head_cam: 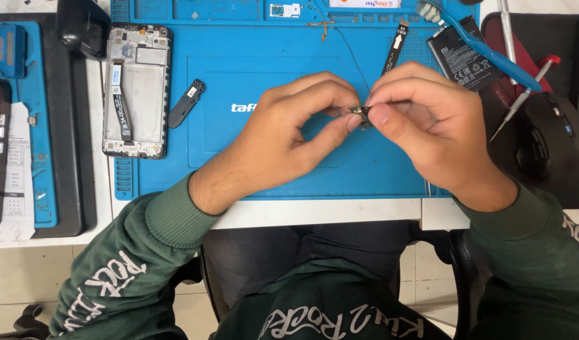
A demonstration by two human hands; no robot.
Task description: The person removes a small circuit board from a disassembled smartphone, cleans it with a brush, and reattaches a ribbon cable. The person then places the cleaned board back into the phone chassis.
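My left hand (283, 135) and my right hand (428, 123) meet over the middle of a blue work mat (239, 164). Between the fingertips of both hands sits a tiny dark metal part (360, 114), pinched from either side and mostly hidden by my fingers. An opened phone frame (136, 91) with a black flex strip lies at the mat's left edge. Beside it rests a small black plastic cover (187, 102).
A black flex cable (395, 55) lies at the mat's top right. A phone battery (462, 60), a blue toothbrush (475, 44) and a red-capped screwdriver (525, 96) lie to the right. A second blue mat (31, 126) and a paper slip (16, 182) sit left.
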